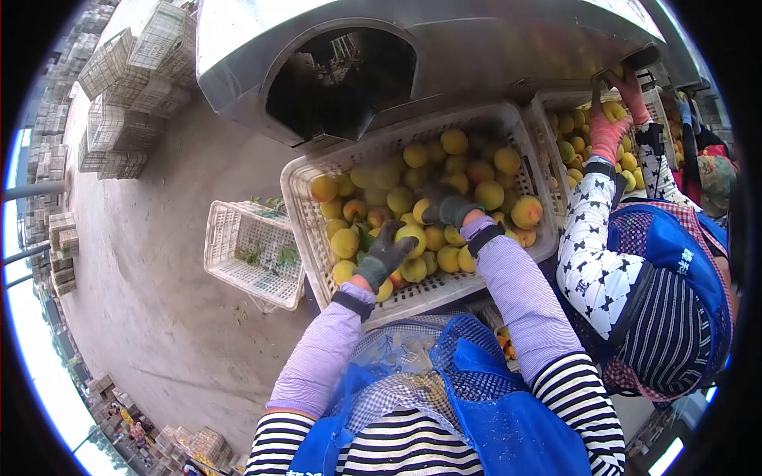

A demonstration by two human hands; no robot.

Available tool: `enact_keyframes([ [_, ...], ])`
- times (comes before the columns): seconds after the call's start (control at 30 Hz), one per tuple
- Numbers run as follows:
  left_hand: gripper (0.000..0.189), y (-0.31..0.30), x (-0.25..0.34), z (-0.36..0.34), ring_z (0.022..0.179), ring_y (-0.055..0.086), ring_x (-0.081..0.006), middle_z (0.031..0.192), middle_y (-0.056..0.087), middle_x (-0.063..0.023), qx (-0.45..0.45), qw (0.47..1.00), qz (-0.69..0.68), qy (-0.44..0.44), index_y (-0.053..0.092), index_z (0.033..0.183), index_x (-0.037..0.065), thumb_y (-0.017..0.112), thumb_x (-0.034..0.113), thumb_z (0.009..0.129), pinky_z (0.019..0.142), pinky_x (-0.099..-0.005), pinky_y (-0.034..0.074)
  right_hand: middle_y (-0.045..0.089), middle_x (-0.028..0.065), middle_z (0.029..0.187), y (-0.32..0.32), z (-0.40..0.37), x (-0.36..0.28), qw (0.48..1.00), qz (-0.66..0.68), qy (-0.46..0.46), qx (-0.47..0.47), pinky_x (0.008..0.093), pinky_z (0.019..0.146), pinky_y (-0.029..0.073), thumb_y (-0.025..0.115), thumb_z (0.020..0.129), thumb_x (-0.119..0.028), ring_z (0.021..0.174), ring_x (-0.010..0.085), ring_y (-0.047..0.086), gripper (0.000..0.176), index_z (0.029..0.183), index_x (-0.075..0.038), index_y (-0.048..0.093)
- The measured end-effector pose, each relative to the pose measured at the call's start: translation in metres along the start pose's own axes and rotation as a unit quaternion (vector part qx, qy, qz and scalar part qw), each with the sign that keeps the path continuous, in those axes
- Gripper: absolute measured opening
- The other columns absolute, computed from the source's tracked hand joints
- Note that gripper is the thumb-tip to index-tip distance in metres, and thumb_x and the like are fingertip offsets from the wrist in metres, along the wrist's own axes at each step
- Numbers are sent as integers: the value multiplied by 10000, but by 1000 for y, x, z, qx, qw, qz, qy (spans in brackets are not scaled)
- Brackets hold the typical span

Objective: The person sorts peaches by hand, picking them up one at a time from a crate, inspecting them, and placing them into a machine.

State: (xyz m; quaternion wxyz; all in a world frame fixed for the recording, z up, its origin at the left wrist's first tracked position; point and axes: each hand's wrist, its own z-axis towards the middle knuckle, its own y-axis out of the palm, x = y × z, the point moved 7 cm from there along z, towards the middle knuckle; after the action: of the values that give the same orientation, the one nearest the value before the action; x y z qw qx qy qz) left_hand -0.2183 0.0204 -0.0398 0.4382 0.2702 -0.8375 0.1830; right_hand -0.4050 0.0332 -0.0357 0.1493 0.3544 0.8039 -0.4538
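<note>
A white plastic crate (313, 246) full of yellow-orange peaches (490, 194) lies in front of me. My left hand (385, 255), in a dark glove, rests on the fruit at the crate's near left, fingers spread over a peach (410, 236). My right hand (450, 209), also gloved, presses down among the peaches in the middle of the crate. Whether either hand grips a fruit I cannot tell. I wear lilac sleeve covers and a blue apron.
A co-worker to my right, in a black-and-white sleeve and pink glove (609, 131), reaches into a second crate of peaches (556, 103). A metal machine (444, 47) with a dark opening stands behind. An almost bare crate (222, 246) sits left on concrete. Crate stacks (127, 87) beyond.
</note>
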Motion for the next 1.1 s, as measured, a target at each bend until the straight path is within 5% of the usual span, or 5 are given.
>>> enact_keyframes([
  [0.1,539,-20,42,-36,1062,645,-283,1150,651,-145,-162,823,-539,-71,538,1267,13,751,260,837,921,-432,542,613,155,1326,-4,-19,10,939,339,30,40,383,905,547,665,893,-235,1158,284,624,542,1383,-36,542],
  [0.3,457,-50,91,-95,1137,598,-215,1274,602,-135,21,914,-398,79,500,1376,-6,540,250,1000,998,-368,497,604,69,1318,0,-104,-115,755,649,-91,-12,323,904,550,537,1012,-270,1146,192,612,449,1394,-34,539],
  [0.43,498,-43,107,-103,1192,576,-218,1310,584,-134,-55,927,-366,61,467,1422,-8,565,215,988,1013,-349,477,637,138,1246,-37,-130,-130,911,287,-191,227,337,867,557,603,982,-274,1078,245,643,479,1392,-35,545],
  [0.77,502,-86,167,-99,1136,605,-211,1281,600,-168,67,962,-7,263,523,1387,-17,657,118,922,985,-326,499,652,164,1120,-85,-137,-170,897,163,-194,362,368,775,579,864,716,-333,938,300,684,750,1337,-38,566],
  [1.1,457,-136,147,-48,1160,615,-277,1290,601,-195,106,942,-262,180,493,1384,-45,485,213,1006,1010,-391,506,674,175,983,-145,-4,-197,857,-45,-95,505,425,686,550,756,786,-508,847,344,675,605,1169,-56,632],
])
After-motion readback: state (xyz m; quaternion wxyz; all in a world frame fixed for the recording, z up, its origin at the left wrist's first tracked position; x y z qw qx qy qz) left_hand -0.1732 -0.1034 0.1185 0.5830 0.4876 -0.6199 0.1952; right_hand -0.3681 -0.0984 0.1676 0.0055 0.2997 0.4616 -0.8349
